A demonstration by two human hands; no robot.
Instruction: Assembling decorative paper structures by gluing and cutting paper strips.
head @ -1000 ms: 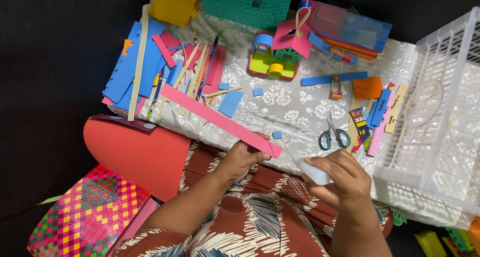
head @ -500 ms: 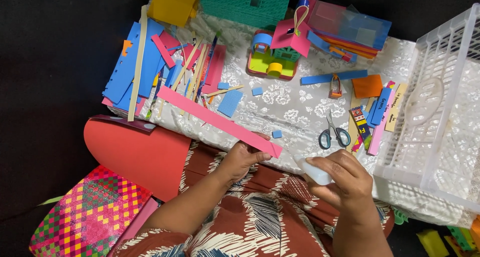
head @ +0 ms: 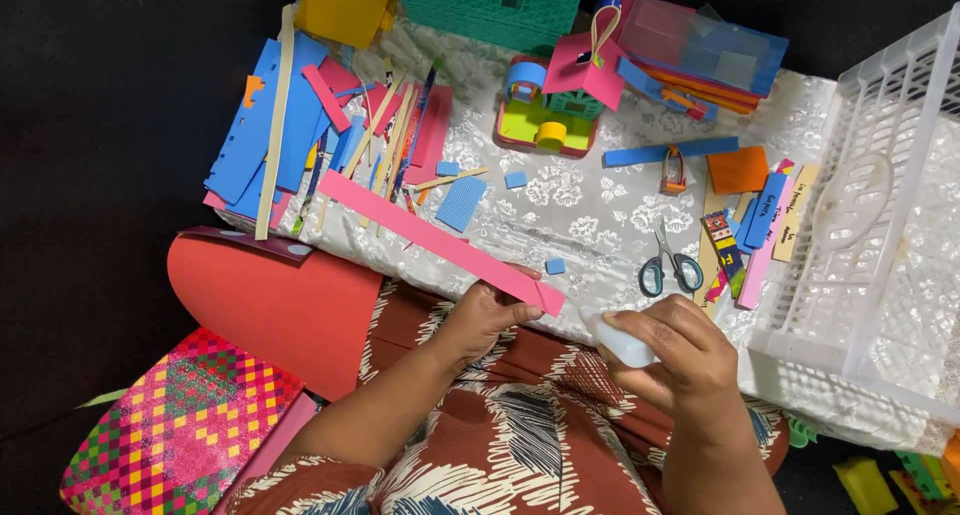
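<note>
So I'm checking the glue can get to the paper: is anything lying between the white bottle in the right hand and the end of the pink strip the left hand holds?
Nothing visible. The bottle tip points at the pink strip end, with only bare tablecloth edge between. The scissors lie off to the side.

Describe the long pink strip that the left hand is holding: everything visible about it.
The long pink strip is a flat, straight-edged band, seemingly of foam sheet or card, in plain pink. It lies diagonally on the white floral tablecloth, from the pile of blue and pink offcuts down to the table's near edge. The left hand pinches its near end. The right hand, holding a small white bottle, does not touch it.
</note>
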